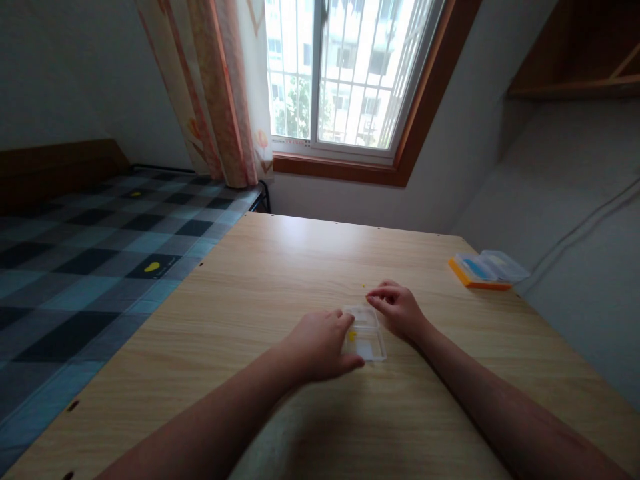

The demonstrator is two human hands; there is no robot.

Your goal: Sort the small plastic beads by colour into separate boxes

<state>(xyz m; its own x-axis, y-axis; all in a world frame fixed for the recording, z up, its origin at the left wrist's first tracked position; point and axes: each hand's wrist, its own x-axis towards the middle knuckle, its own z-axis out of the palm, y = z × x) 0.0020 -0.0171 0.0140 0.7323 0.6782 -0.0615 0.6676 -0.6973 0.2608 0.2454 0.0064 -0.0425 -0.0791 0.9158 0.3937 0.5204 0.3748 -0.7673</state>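
Note:
A small clear plastic box (379,343) lies on the table with its transparent lid folded back. Some small yellow pieces (352,335) and a white slip (365,349) show inside it. My left hand (320,347) grips the box from the left, its fingers at the lid side and the thumb at the near edge. Just beyond the box, my right hand (393,307) is low over the table, thumb and forefinger pinched together. What lies between those fingertips is too small to make out. A tiny yellow bit (364,286) rests on the table close to them.
An orange-bottomed case (480,283) with a raised clear lid and something blue inside stands at the table's right edge. The wooden table (240,320) borders a bed with a checked cover (100,267) on the left. A curtain (220,93) hangs beside the barred window (350,80).

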